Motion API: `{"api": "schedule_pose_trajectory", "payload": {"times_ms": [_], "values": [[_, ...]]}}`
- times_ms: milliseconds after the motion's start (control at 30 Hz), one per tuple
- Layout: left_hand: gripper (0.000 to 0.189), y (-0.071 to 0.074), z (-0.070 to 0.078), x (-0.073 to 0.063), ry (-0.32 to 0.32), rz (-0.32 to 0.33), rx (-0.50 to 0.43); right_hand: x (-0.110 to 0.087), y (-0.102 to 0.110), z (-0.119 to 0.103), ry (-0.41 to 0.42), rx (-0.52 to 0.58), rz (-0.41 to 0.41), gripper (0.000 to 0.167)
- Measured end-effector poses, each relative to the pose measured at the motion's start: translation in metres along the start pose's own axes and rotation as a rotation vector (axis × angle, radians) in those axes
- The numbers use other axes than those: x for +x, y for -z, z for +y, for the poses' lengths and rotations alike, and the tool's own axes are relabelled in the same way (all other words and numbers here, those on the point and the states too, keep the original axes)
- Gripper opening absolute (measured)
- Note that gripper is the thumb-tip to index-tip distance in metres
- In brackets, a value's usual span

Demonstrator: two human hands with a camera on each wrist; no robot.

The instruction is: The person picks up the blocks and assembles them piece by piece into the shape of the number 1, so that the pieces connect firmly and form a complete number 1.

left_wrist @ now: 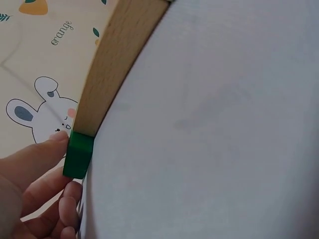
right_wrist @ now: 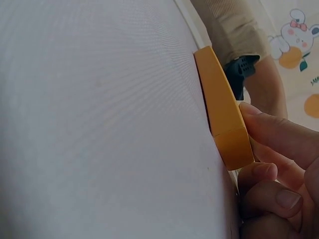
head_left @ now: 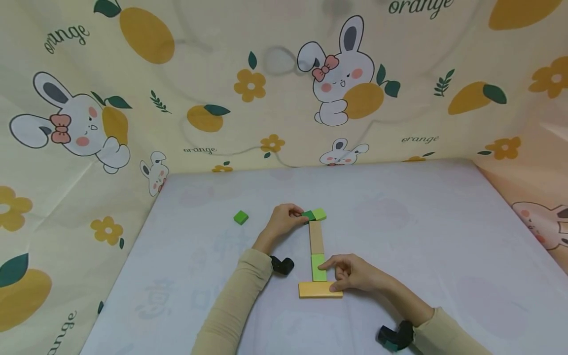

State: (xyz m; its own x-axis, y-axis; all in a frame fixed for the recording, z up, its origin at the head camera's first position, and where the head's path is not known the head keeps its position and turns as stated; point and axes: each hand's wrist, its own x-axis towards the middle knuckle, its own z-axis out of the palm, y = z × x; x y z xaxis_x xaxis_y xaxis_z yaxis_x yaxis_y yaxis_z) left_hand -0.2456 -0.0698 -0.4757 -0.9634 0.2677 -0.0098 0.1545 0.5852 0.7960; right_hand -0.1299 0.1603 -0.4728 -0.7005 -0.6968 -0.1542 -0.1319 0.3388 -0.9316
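Note:
A line of wooden blocks lies on the white tabletop. At its far end my left hand [head_left: 284,219] pinches a small dark green block [left_wrist: 79,155] between thumb and fingers. This block touches the end of a long natural-wood block [head_left: 316,237], with a light green block [head_left: 319,214] beside it. Nearer me, a second light green block [head_left: 318,267] joins the wood block to a yellow-orange block [head_left: 317,290] laid crosswise. My right hand [head_left: 357,273] rests its index finger on that nearer light green block and its thumb on the yellow-orange block [right_wrist: 219,94]; its other fingers curl in.
A loose green block [head_left: 241,217] lies to the left of my left hand. Black wrist devices are on the left wrist [head_left: 282,266] and right wrist [head_left: 396,336]. A printed cloth [head_left: 284,98] with rabbits and oranges hangs behind the table [head_left: 421,222].

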Motion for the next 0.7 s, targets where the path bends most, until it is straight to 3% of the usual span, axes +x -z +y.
{"api": "schedule_pose_trajectory", "payload": {"times_ms": [400, 700], "values": [[0.027, 0.008, -0.001, -0.012, -0.034, 0.035, -0.003, 0.0, 0.0, 0.001, -0.003, 0.014, 0.001, 0.047], [0.026, 0.026, -0.004, -0.031, -0.03, 0.136, -0.028, 0.001, 0.0, 0.001, 0.008, 0.02, -0.005, 0.047]]}}
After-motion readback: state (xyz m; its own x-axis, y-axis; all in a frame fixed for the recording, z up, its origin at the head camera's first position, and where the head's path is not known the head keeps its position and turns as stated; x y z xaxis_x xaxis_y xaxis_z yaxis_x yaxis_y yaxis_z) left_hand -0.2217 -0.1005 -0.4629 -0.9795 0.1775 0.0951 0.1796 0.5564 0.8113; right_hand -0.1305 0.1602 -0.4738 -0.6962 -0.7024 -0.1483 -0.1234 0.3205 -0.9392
